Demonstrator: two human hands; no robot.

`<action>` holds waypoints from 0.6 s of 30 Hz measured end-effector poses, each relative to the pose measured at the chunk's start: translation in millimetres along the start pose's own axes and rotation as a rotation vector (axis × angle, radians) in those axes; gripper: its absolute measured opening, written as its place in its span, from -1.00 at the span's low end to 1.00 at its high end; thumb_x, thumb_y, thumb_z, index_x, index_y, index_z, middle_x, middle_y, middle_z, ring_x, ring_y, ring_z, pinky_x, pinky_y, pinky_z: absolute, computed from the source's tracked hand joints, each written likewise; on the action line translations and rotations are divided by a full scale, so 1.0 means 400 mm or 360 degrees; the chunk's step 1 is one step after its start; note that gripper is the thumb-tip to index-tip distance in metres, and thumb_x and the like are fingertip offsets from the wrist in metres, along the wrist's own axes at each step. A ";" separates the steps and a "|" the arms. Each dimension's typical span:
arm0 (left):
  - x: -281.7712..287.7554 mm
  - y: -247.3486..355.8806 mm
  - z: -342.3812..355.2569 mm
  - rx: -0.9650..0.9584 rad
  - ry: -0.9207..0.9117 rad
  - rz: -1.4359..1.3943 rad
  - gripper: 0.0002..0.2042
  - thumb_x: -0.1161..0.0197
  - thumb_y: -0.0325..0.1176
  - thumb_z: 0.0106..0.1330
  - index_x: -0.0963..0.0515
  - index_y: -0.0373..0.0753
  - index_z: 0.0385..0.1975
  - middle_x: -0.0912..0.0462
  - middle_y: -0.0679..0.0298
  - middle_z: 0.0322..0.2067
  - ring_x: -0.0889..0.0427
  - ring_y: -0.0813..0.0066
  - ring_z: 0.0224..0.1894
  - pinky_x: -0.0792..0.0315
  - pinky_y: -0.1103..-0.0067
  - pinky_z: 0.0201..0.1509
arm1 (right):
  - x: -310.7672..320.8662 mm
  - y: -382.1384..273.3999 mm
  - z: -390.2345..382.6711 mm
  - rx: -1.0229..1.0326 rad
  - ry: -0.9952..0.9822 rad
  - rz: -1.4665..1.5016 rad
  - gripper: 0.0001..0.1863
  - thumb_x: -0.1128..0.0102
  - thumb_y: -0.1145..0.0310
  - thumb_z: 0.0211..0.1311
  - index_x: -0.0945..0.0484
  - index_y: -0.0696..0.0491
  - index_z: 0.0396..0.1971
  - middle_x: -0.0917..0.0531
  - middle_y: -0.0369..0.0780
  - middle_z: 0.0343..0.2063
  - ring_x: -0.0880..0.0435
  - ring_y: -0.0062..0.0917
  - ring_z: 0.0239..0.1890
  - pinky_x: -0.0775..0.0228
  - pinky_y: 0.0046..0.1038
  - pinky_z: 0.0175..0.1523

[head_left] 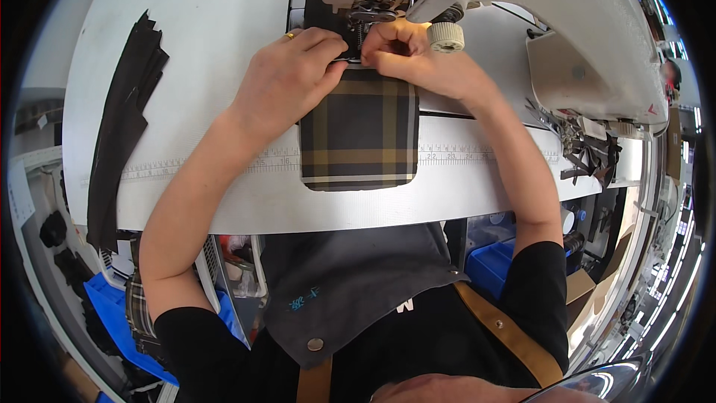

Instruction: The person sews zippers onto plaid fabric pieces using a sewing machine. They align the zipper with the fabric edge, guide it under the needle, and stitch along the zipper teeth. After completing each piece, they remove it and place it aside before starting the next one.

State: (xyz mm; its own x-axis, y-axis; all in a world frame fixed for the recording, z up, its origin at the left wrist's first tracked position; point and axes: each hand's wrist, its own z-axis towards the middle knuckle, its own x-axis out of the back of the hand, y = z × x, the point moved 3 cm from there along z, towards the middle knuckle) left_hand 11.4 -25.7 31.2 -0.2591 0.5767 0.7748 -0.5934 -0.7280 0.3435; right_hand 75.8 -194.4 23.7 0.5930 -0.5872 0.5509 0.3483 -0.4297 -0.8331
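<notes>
A plaid fabric panel [359, 130] in dark grey, olive and cream lies on the white table, its far edge under the sewing machine's presser foot area [364, 22]. My left hand [291, 78] is closed, curled fingertips and thumb pressed at the panel's far left edge, just left of the needle area. My right hand [410, 60] is pinched just right of the needle, with its fingers bent inward; what lies between the fingertips is too small to make out. The machine's cream knob [446, 36] sits beside that hand.
Dark fabric strips [127, 127] lie at the left of the table [194, 22]. Small metal tools and dark scraps [582, 149] sit under the machine body [552, 0] at right. Blue bins [485, 265] and a basket with plaid cloth [142, 306] are below the table edge.
</notes>
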 end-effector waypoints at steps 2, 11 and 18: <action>-0.006 -0.008 -0.002 -0.0032 0.0085 -0.0003 -0.86 -0.27 -0.43 0.06 -0.53 -0.26 -0.38 -0.59 0.29 -0.32 -0.59 0.33 -0.30 -0.50 0.49 -0.25 | 0.019 -0.031 -0.002 -0.0085 -0.0213 -0.0051 -0.88 -0.22 0.39 0.03 -0.49 0.09 -0.49 -0.41 -0.35 -0.63 -0.36 -0.70 -0.54 -0.24 -0.62 -0.39; -0.016 -0.006 0.005 -0.0078 0.0122 -0.0004 -0.78 -0.24 -0.45 0.08 -0.56 -0.26 -0.24 -0.58 0.23 -0.35 -0.58 0.32 -0.28 -0.49 0.50 -0.20 | 0.009 -0.033 -0.017 0.0091 0.0409 0.0231 -0.79 -0.27 0.30 0.08 -0.62 0.17 -0.43 -0.62 -0.26 -0.59 -0.51 -0.66 -0.60 -0.34 -0.57 -0.47; -0.026 -0.164 0.113 0.0514 -0.0009 -0.0452 -0.83 -0.21 -0.46 0.12 -0.57 -0.25 -0.27 -0.60 0.20 -0.32 -0.57 0.30 -0.23 -0.46 0.52 -0.15 | 0.008 -0.041 -0.009 -0.0343 0.0208 0.0735 -0.83 -0.18 0.37 0.16 -0.63 0.14 -0.35 -0.51 -0.35 -0.67 -0.49 -0.77 -0.65 -0.29 -0.70 -0.58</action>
State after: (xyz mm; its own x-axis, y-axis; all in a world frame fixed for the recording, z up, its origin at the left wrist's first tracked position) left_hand 87.5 -0.7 24.5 -0.1154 0.7695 0.6281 -0.3712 -0.6199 0.6913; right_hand 69.3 -191.7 39.4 0.5489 -0.8238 0.1418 -0.0936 -0.2291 -0.9689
